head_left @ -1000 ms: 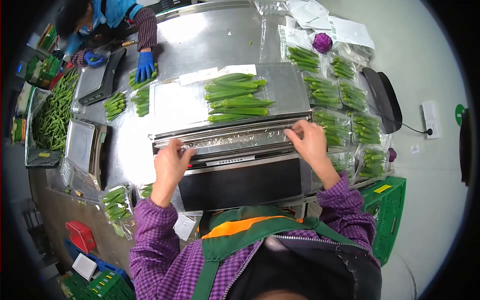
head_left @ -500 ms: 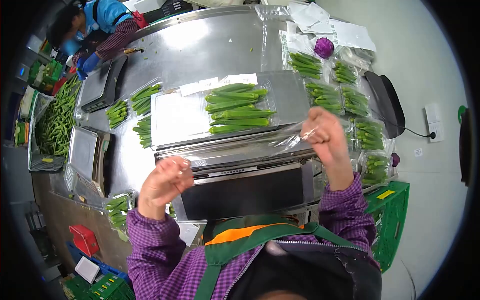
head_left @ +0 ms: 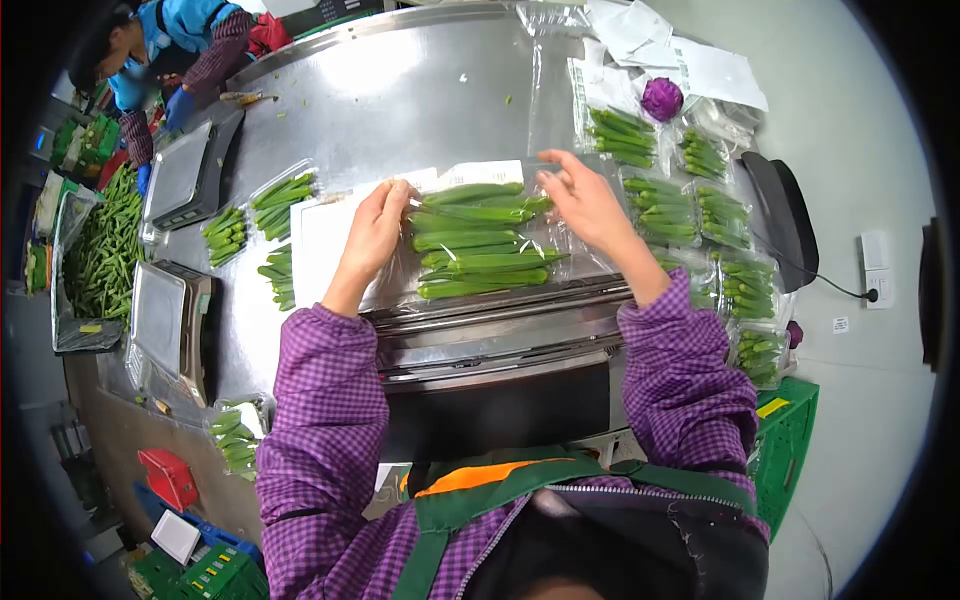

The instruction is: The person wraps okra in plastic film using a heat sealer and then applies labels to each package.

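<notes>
A tray of okra point(head_left: 482, 245) lies across the wrapping machine in front of me, with clear plastic film over the pods. At the tray's far left corner my left hand point(head_left: 375, 232) has its fingertips pressed together on the film's edge. My right hand point(head_left: 592, 208) is at the far right corner, fingers curled on the film, the index finger stretched a little away from the thumb. Wrinkled film point(head_left: 572, 248) runs below the right hand. White paper labels point(head_left: 482, 172) lie just beyond the okra, between the hands.
Wrapped okra packs point(head_left: 660, 210) stand at the right, below a purple cabbage point(head_left: 662, 99). At the left are two scales point(head_left: 160, 318), more okra packs point(head_left: 284, 205) and a crate of loose green pods point(head_left: 100, 250). A co-worker with blue gloves point(head_left: 180, 107) stands at the far left.
Both hands have moved forward, away from my body, to the tray's far corners. The film that was stretched near the machine's front now lies over the okra.
</notes>
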{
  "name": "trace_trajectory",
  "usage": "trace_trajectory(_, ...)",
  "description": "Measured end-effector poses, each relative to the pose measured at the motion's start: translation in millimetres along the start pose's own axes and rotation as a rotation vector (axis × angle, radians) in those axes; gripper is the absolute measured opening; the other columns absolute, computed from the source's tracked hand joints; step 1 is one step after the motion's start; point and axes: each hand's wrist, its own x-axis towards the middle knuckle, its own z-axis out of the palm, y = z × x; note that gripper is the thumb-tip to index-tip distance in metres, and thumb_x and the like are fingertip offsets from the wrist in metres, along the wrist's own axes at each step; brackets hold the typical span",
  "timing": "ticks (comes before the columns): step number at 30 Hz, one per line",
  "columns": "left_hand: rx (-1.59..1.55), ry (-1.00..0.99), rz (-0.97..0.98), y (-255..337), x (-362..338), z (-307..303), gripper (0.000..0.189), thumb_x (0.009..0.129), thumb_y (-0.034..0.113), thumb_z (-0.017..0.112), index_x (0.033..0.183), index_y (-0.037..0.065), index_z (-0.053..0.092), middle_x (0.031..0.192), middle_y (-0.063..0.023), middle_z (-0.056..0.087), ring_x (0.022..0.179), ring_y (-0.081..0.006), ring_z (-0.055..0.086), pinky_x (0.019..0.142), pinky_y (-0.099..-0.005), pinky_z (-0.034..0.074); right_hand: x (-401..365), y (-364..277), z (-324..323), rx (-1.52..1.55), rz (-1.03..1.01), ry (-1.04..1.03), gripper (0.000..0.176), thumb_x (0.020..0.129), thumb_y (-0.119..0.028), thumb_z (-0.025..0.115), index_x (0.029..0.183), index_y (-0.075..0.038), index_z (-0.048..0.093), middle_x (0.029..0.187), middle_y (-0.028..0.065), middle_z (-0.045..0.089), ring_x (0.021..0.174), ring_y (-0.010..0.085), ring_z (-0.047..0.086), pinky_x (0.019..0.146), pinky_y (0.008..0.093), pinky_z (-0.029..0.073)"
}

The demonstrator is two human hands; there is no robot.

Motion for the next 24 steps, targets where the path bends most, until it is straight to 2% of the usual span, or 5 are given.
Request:
trace_trajectory(4, -0.186, -0.126, -0.024, 17, -51, 2, 0.046, 0.098, 0.039, 0.037, 0.106, -0.002, 0.057, 0.084, -0.0038, 0.057, 0.075, -0.0141, 0.054, 0.072, -0.0303, 0.049, -31, 14, 1, 0.388, 0.191, -0.26, 0.04, 0.097, -0.036, 0.039, 0.099, 0.002, 0.052, 0.076, 0.0053, 0.059, 0.059, 0.0091, 0.052, 0.049, 0.024, 0.043)
trace_trajectory(7, -0.505, -0.339, -0.347, 16, -91, -7, 0.052, 0.098, 0.041, 0.031, 0.12, -0.002, 0.049, 0.104, -0.0091, 0.057, 0.085, -0.0147, 0.058, 0.071, -0.0292, 0.052, -69, 6, -8, 0.554, 0.359, -0.375, 0.041, 0.097, -0.035, 0.037, 0.102, 0.003, 0.051, 0.078, 0.008, 0.06, 0.058, 0.0094, 0.053, 0.046, 0.0229, 0.044)
trace_trajectory(12, -0.63, -0.489, -0.436, 9, -188, -2, 0.056, 0.097, 0.045, 0.03, 0.125, -0.002, 0.043, 0.111, -0.0104, 0.055, 0.089, -0.0167, 0.059, 0.074, -0.0317, 0.053, -160, -8, -11, 0.558, 0.522, -0.594, 0.039, 0.098, -0.033, 0.036, 0.109, 0.004, 0.045, 0.084, 0.012, 0.059, 0.049, 0.0154, 0.057, 0.045, 0.0264, 0.049)
trace_trajectory(17, -0.501, -0.471, -0.637, -21, -233, 14, 0.054, 0.096, 0.047, 0.036, 0.116, -0.002, 0.047, 0.075, -0.0035, 0.055, 0.068, -0.0127, 0.059, 0.073, -0.0352, 0.055, -211, 19, 15, 0.557, 0.625, -0.642, 0.036, 0.097, -0.03, 0.038, 0.106, 0.004, 0.045, 0.078, 0.0096, 0.053, 0.049, 0.0175, 0.057, 0.045, 0.0285, 0.05)
trace_trajectory(24, -0.629, -0.415, -0.867, -44, -271, 30, 0.045, 0.095, 0.044, 0.041, 0.107, 0.003, 0.054, 0.092, -0.0066, 0.062, 0.075, -0.0151, 0.061, 0.069, -0.031, 0.053, -250, 42, 41, 0.558, 0.71, -0.65, 0.041, 0.096, -0.033, 0.04, 0.103, 0.006, 0.05, 0.082, 0.0116, 0.055, 0.054, 0.0172, 0.057, 0.046, 0.028, 0.05)
